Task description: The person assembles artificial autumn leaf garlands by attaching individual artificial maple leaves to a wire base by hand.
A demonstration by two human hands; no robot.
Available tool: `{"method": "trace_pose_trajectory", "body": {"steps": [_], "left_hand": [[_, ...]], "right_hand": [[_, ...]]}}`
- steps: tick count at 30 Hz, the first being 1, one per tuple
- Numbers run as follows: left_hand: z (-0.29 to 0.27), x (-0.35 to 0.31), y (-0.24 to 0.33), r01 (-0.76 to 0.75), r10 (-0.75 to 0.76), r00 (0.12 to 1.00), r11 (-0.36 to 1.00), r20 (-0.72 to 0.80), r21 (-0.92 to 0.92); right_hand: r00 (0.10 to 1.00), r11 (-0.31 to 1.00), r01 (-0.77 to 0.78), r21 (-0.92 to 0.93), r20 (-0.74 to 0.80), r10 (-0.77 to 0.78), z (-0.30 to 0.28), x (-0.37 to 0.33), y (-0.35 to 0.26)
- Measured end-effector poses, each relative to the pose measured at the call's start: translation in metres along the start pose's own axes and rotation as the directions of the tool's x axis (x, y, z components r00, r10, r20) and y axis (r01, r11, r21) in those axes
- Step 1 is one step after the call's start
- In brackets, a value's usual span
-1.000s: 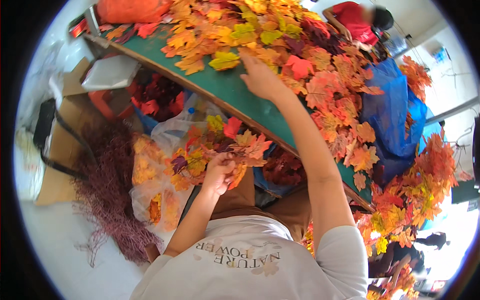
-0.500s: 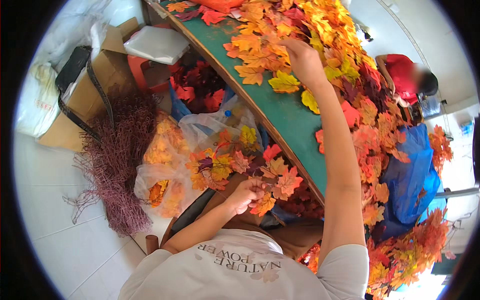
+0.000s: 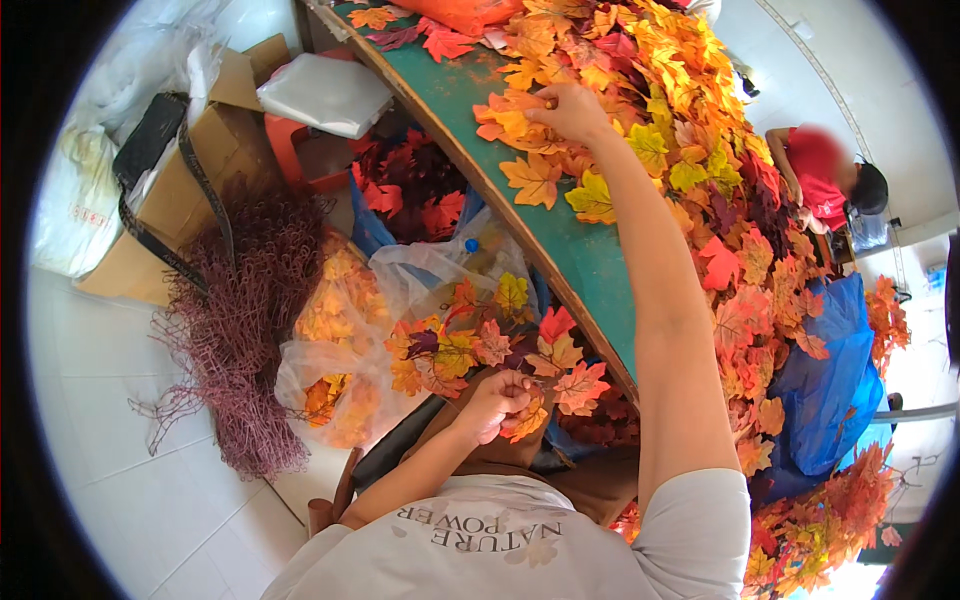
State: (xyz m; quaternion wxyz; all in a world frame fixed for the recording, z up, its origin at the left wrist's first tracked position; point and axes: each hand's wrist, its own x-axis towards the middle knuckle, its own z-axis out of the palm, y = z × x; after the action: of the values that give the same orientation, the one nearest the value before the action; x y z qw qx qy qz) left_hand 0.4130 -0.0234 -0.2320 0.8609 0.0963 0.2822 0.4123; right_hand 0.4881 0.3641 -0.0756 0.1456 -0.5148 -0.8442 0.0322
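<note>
My left hand (image 3: pixel 497 405), low in front of my body, is closed on the stem of an artificial maple-leaf branch (image 3: pixel 455 350). The branch carries orange, yellow, red and dark purple leaves and spreads to both sides of the fingers. My right arm reaches over the green table (image 3: pixel 572 250). There my right hand (image 3: pixel 572 112) has its thumb and fingers pinched at an orange artificial maple leaf (image 3: pixel 508 118), beside the big leaf pile (image 3: pixel 690 90). A loose orange leaf (image 3: pixel 533 180) and a yellow leaf (image 3: pixel 591 198) lie on the tabletop just nearer to me.
Left of the table are a blue bag of dark red leaves (image 3: pixel 408 190), a clear bag of orange leaves (image 3: pixel 335 350), a bundle of purplish wire stems (image 3: pixel 240 340) and a cardboard box (image 3: pixel 205 170). A blue plastic sheet (image 3: pixel 825 370) and a person in red (image 3: pixel 815 175) are at right.
My right hand has moved left across the leaves and its fingers have come onto an orange leaf. The left hand still grips the branch; the view has shifted slightly.
</note>
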Motion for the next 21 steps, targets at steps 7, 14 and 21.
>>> {"method": "trace_pose_trajectory", "body": {"steps": [7,14,21], "left_hand": [[-0.008,0.002,-0.007,-0.041,0.041,0.999,0.999,0.013,-0.012],[0.004,-0.002,-0.016,0.010,-0.009,1.000,0.999,-0.022,0.043],[0.012,-0.002,-0.031,0.083,-0.086,0.996,0.992,0.028,0.093]], "right_hand": [[0.984,0.958,0.020,0.286,-0.178,0.033,-0.059,-0.035,0.029],[0.638,0.930,0.197,-0.309,-0.680,-0.361,-0.151,-0.171,0.020],[0.967,0.912,0.183,-0.366,-0.100,-0.235,-0.103,-0.295,0.049]]}}
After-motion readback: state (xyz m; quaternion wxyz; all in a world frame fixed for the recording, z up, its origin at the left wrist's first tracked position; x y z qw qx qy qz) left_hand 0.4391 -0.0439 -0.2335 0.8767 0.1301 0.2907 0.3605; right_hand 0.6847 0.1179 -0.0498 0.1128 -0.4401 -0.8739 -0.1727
